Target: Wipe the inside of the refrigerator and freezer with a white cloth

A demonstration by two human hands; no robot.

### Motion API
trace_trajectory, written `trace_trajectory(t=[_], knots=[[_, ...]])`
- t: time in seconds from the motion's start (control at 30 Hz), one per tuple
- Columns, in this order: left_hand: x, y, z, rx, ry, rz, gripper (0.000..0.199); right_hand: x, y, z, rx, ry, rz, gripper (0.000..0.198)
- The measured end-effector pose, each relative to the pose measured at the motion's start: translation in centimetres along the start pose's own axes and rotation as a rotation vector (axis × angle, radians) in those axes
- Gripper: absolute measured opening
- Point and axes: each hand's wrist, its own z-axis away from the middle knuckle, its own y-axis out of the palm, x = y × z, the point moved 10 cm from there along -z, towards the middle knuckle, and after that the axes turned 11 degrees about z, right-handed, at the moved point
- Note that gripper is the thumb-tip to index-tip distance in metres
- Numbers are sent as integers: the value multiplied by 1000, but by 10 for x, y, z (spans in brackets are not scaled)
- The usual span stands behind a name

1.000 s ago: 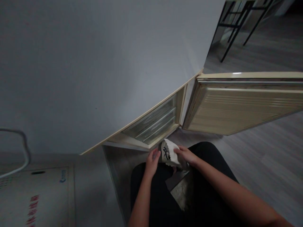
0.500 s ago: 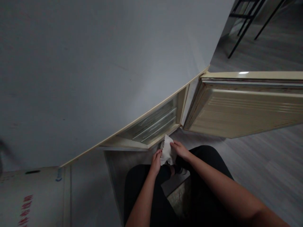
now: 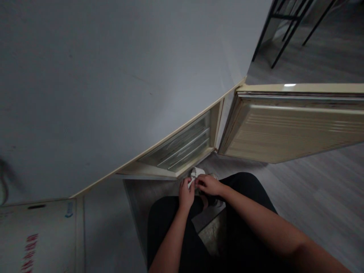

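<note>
White cloth (image 3: pixel 198 171) drawn from a spread sheet into a compact bundle

Since the earlier frame, the right-hand grip (image 3: pixel 209 185) has been brought in close beside the left-hand grip (image 3: pixel 186 193), and the cloth is shown far smaller, gathered between the two near the cream sill (image 3: pixel 195 161) of the low compartment. Part of it is pinched by the left-hand grip between thumb and fingers. The right-hand grip is curled against the bundle, but whether it is closed on it cannot be told, as the fingertips are partly hidden. The cloth appears to be held from both sides so that its loose folds are kept in check, and the dark-clad knees (image 3: pixel 248 187) are set apart, presumably so that room is left for the forearms. By the wide swing of the hinged door (image 3: pixel 292 129), the opening is left exposed.

Softness is suggested by the cloth's rumpled outline. Fine parallel ridges are moulded into the door's cream inner face, which is bordered by a stained seal. Shiny bars (image 3: pixel 184 146) are seen slanting within the compartment; their material cannot be told. Above, a smooth pale panel (image 3: pixel 127 76) is marked by small specks, and the grey floor (image 3: pixel 318 189) is streaked with wood-like grain.
</note>
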Motion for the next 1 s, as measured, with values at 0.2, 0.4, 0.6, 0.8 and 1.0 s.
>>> trace_trajectory(t=[0.2, 0.4, 0.6, 0.8, 1.0], knots=[[-4, -7, 4, -20, 37, -12, 10, 17, 19, 4, 156, -75, 23, 26], [-16, 12, 0, 77, 126, 84, 7, -43, 2, 7, 43, 422, 59, 37], [-22, 34, 15, 260, 137, 138, 10, -57, 26, 11, 37, 669, -725, 68], [-61, 50, 41, 378, 300, 61, 16, -21, 51, 14, 214, 760, -1329, 60], [10, 83, 24, 394, -330, 448, 37, -99, -8, 34, -555, 977, -992, 55]])
